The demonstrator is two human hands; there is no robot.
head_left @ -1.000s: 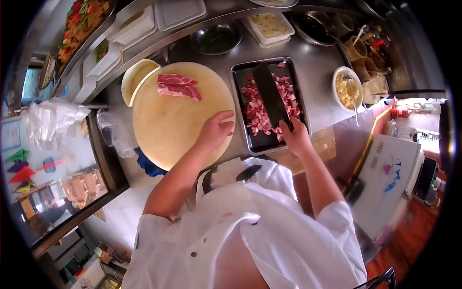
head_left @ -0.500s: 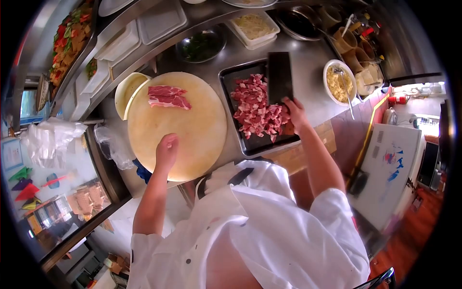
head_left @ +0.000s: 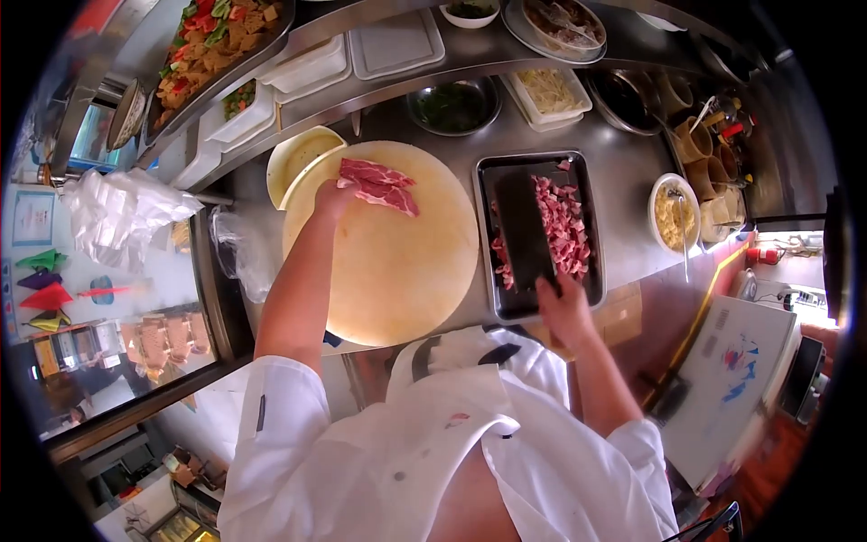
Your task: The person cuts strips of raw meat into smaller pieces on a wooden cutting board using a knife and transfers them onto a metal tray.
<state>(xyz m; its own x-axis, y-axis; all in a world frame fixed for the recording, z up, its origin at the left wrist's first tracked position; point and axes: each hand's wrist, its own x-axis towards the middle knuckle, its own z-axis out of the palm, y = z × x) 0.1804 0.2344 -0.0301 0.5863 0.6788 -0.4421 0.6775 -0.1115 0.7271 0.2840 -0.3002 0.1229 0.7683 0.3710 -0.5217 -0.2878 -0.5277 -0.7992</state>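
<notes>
A marbled slab of raw meat (head_left: 384,185) lies on the far part of the round chopping board (head_left: 406,280). At its left end is my left hand (head_left: 334,200), fingers closed at the meat's edge and partly hidden. My right hand (head_left: 565,312) grips a cleaver (head_left: 521,221) by its handle, which the fingers mostly cover. The dark, broad blade is over the black tray (head_left: 596,289), among diced raw meat (head_left: 564,226), and hides part of it.
Behind the board stand a cream tub (head_left: 280,167), a metal bowl of greens (head_left: 456,104) and a white container of pale shreds (head_left: 546,95). A white bowl of yellowish chopped food (head_left: 673,212) with a spoon is at right. A steel shelf (head_left: 388,77) runs above.
My left hand has moved forward from the near part of the board to the meat slab. The cleaver has shifted from the tray's far right edge leftward across the diced meat. The view has turned.
</notes>
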